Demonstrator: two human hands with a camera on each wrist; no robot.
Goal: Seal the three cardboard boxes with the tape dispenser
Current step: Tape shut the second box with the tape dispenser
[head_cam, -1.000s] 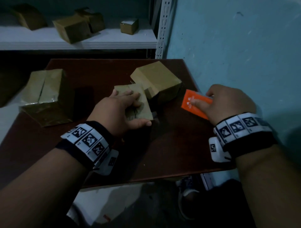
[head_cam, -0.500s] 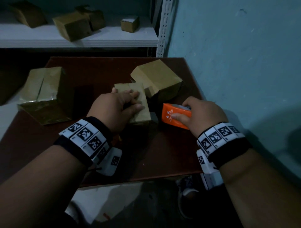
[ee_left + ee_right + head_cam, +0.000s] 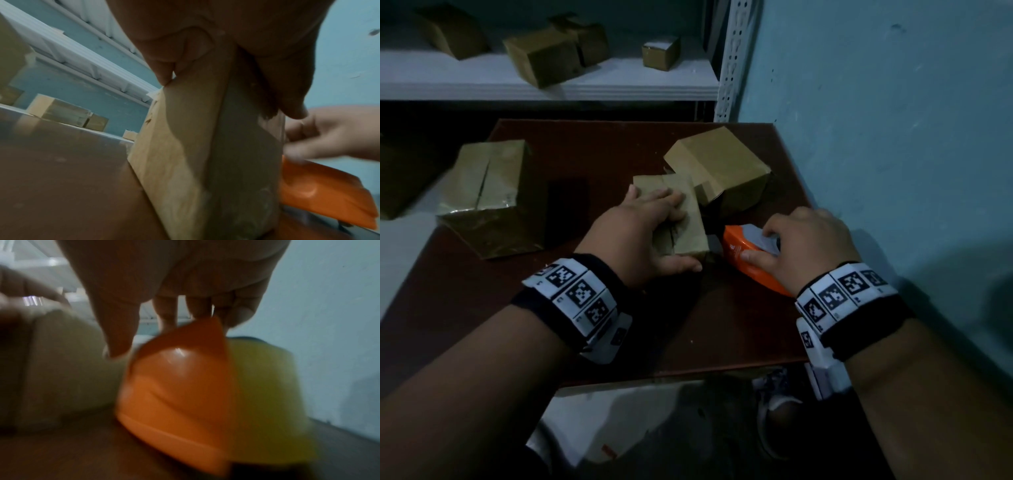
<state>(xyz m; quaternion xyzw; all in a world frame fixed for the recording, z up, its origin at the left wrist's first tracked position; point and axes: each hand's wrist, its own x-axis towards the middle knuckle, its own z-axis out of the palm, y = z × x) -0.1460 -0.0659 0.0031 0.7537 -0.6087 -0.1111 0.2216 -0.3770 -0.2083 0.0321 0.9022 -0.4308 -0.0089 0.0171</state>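
Both hands grip: left (image 3: 640, 236) box (image 3: 681, 219), right (image 3: 808, 246) dispenser (image 3: 743, 253).

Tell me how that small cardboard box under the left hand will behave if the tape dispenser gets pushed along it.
The small box looks light, so it would probably slide on the smooth table unless the left hand pins it. Its flat faces make tipping unlikely. The thin flaps may flex under the orange tape dispenser.

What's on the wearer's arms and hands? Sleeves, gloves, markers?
Bare hands and forearms, no gloves or sleeves. Each wrist wears a black band with white square-patterned marker tiles, left and right, and a white camera block under it.
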